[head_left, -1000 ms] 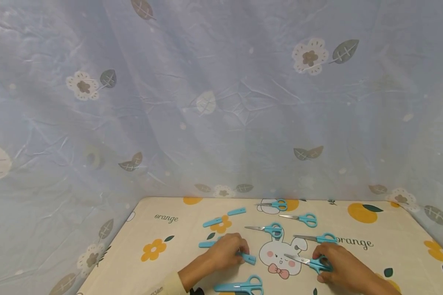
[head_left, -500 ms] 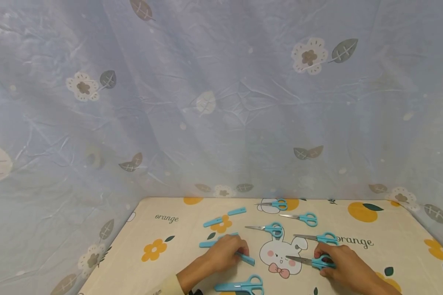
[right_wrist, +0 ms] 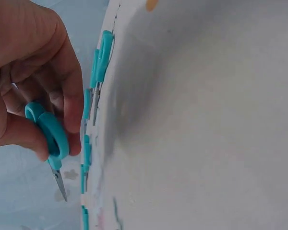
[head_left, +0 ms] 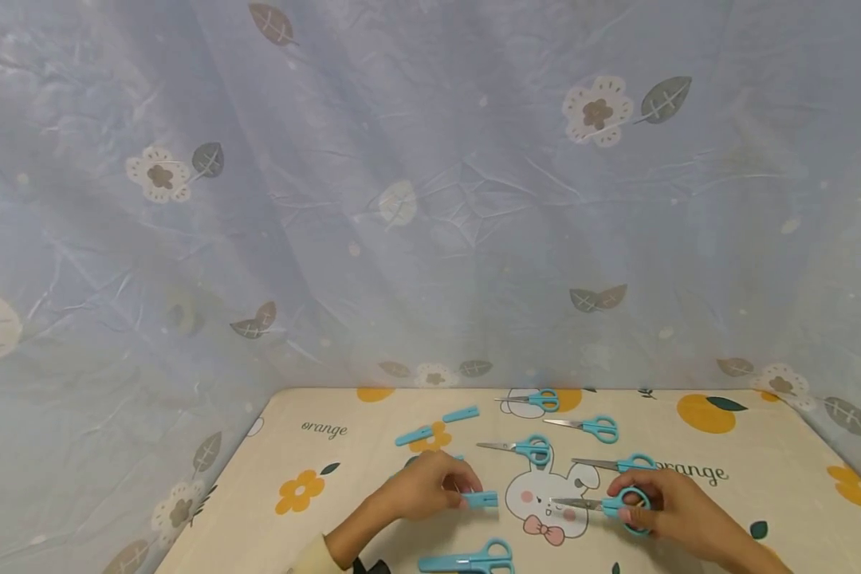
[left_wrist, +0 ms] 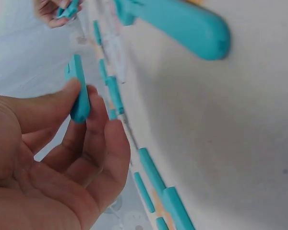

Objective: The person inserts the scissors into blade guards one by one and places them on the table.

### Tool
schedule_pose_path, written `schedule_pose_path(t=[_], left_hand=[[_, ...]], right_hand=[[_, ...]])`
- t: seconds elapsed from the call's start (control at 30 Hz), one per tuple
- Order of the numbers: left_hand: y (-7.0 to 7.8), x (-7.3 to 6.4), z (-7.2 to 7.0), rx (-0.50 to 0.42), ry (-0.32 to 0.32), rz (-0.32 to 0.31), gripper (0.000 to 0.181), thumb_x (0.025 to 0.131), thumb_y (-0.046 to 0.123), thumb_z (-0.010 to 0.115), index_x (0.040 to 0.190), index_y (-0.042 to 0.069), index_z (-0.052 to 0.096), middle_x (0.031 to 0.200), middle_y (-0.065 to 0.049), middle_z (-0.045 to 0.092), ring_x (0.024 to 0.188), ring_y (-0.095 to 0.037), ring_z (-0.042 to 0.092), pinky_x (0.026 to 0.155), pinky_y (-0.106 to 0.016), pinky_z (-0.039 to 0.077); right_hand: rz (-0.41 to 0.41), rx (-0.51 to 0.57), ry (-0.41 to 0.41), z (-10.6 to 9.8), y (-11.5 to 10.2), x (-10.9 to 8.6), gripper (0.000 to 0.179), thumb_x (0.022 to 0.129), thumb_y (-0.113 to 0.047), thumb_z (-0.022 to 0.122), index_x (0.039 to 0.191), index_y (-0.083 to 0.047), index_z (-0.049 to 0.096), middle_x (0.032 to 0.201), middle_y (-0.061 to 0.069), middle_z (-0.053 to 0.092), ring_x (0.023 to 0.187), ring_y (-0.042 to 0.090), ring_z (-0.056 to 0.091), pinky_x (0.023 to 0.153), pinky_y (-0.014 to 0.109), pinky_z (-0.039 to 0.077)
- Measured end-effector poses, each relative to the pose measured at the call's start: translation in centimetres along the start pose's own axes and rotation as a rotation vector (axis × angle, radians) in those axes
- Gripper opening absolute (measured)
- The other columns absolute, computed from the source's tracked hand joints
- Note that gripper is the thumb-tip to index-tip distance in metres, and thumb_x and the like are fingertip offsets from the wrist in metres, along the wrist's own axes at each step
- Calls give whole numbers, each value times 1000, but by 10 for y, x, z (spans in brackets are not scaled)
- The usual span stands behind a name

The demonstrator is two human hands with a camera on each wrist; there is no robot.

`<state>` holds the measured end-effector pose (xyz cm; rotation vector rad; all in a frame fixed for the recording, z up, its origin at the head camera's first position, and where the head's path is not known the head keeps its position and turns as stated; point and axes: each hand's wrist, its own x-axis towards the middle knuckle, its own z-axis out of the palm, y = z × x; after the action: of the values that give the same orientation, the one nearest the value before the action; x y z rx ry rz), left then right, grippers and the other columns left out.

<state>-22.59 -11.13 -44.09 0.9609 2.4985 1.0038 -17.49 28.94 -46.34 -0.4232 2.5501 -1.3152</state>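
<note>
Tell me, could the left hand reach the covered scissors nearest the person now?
Probably yes: the left hand is close by, and nothing shows between it and the covered scissors, though it may need to put down the blue cover it pinches.

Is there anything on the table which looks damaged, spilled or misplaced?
Nothing looks damaged or spilled. Only the capped scissors low in the head view look odd: the right hand holds bare scissors, and four more bare pairs lie beyond.

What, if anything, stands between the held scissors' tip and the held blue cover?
Nothing visible: only the flat, rabbit-printed cloth shows between the scissors in the right hand and the cover in the left hand.
</note>
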Motion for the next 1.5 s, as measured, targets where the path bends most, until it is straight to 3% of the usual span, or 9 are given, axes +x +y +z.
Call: schedule_pose_path(t=[0.27,0.4,0.57,0.73,1.03,1.5], left_hand=[[0,-6,-11,-228,-75,-39,18,96,-1,76,108,10,82,95,4,77,88,-2,65,78,-19,56],[0,-8,-14,-313,-102,-77,19,97,-1,72,111,8,82,92,3,74,84,-7,66,73,-20,55],[1,-8,-15,-396,-130,-101,18,99,1,71,114,5,81,92,3,72,80,-9,67,73,-22,57],[4,-7,-14,-416,-150,-89,20,100,2,69,117,1,79,91,4,71,78,-8,66,73,-22,58],[10,-2,-15,-419,-131,-106,19,100,3,70,116,3,80,90,3,71,77,-10,66,72,-21,57],[16,3,-13,-439,-121,-120,16,100,5,73,114,6,81,91,2,74,78,-12,67,73,-24,59]], right_hand=[[61,222,-113,-7,-2,-1,34,105,-16,70,128,8,66,91,1,68,78,9,64,66,33,60],[112,271,-135,-8,-4,0,37,105,-19,71,131,7,65,91,0,71,81,13,66,68,33,60],[116,297,-156,-8,-5,1,41,106,-22,70,134,7,64,94,0,74,84,14,66,71,33,61],[109,336,-182,-5,-7,3,42,109,-27,65,135,6,62,94,2,73,86,15,65,72,34,60],[96,428,-225,-4,-16,7,40,111,-27,62,135,5,62,91,0,72,83,12,63,69,28,58],[71,445,-248,0,-21,13,42,111,-24,61,138,7,58,92,0,71,82,12,64,71,30,58]])
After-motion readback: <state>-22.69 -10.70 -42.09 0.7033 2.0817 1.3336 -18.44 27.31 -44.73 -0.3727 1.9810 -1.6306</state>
